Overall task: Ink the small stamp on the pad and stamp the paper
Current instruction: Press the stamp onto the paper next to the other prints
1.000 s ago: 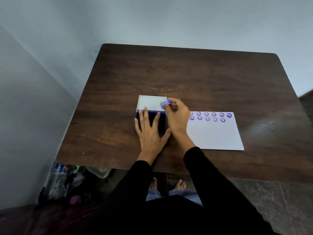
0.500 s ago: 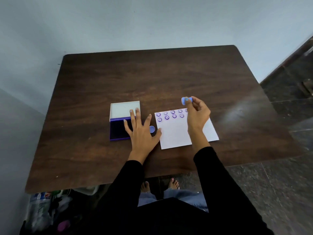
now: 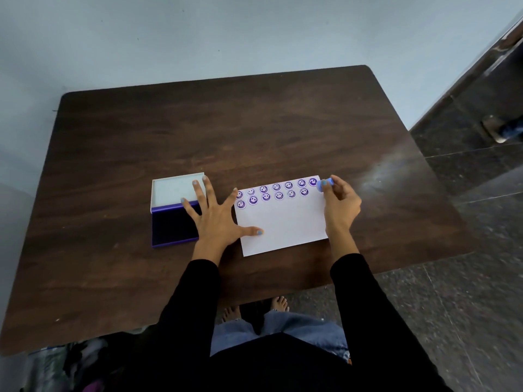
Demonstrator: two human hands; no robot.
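Small stamp (image 3: 325, 184): pale blue, round; pinched in the fingertips of the right hand (image 3: 341, 203), at the paper's 1 o'clock corner, just beside the last print of the far row. Whether its face touches the sheet or hangs just clear of it cannot be told from this angle.

Paper (image 3: 283, 222): white sheet lying flat on the desk (image 3: 254, 131), at 3 o'clock from the ink pad. Two rows of purple smiley prints (image 3: 276, 190) run along its far edge; the near portion is blank.

Ink pad (image 3: 174, 224): dark purple pad in an open case, white lid (image 3: 172, 189) folded back toward 12 o'clock. It lies at 9 o'clock from the paper, near it but apart.

Left hand (image 3: 216, 219): fingers spread wide, palm down; outer fingers lie over the case, thumb rests on the paper's 8 o'clock portion, seemingly steadying both.

Right hand: closed in a pinch on the stamp, wrist over the paper's 3 o'clock edge.

Step in hand: the stamping stage, judged from the stamp's position at the paper, well away from the pad.

Next move calls for: a square, vertical press at the open end of the near row, at 5 o'clock from the stamp, clear of neighbouring prints; a straight lift to avoid smearing; the left thumb holding the sheet.
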